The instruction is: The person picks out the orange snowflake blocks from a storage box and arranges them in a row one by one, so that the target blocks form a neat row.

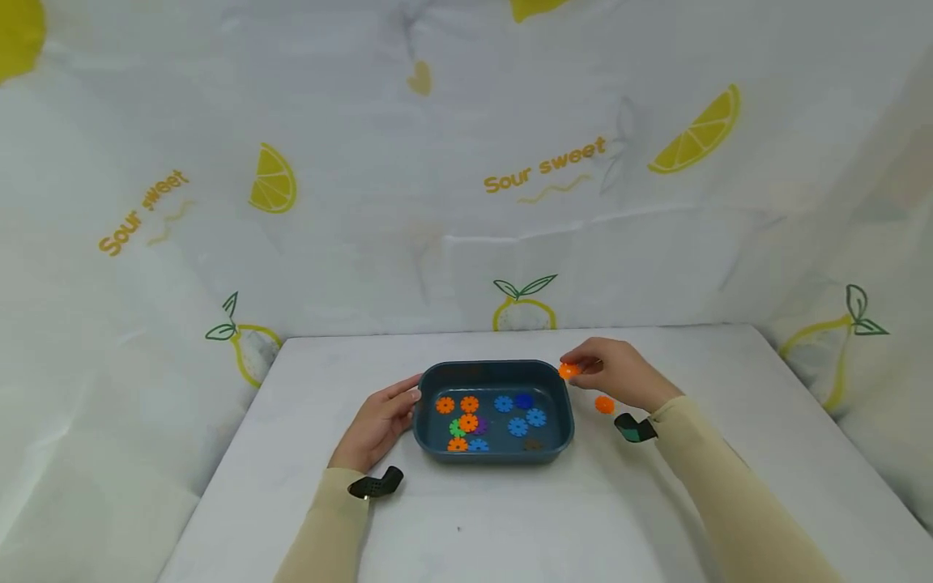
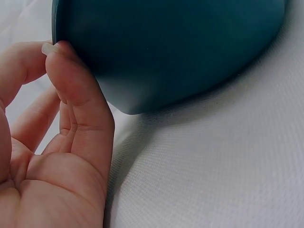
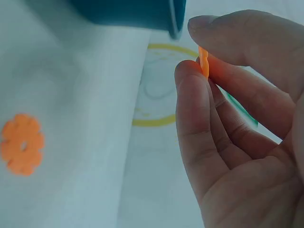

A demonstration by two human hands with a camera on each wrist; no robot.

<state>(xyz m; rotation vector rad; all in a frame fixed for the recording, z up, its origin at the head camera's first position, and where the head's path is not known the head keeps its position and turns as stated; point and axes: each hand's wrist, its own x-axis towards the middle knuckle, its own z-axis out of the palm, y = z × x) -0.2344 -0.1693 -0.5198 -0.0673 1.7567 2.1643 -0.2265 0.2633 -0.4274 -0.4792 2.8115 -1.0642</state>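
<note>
Left hand at the left side of the tray. Forearm runs up from the bottom edge, leaning right; fingers reach forward along the tray's left end, thumb nearest the rim. Grip clamped on the tray: left wrist view has thumb and finger pinching its edge, palm facing that camera, other fingers bent behind.

Right hand up at the tray's far right corner. Forearm comes in from lower right, slanting up and left; wrist raised off the desk, fingers pointing left and bent. Grip together on the held disc, orange, pinched between thumb and fingertips; right wrist view has it nearly edge-on, mostly covered by the digits. Held disc is right by the tray corner; can't tell if it is over the rim or just outside.

Loose disc, also orange, flat on the desk, right of the tray, near the right hand, below it in the head view.

Tray sits on the desk, dark blue, with more discs inside: orange ones mostly left, blue ones mainly right, one green and one purple partly under an orange one, one brownish near the front right. Both sleeves beige.
</note>
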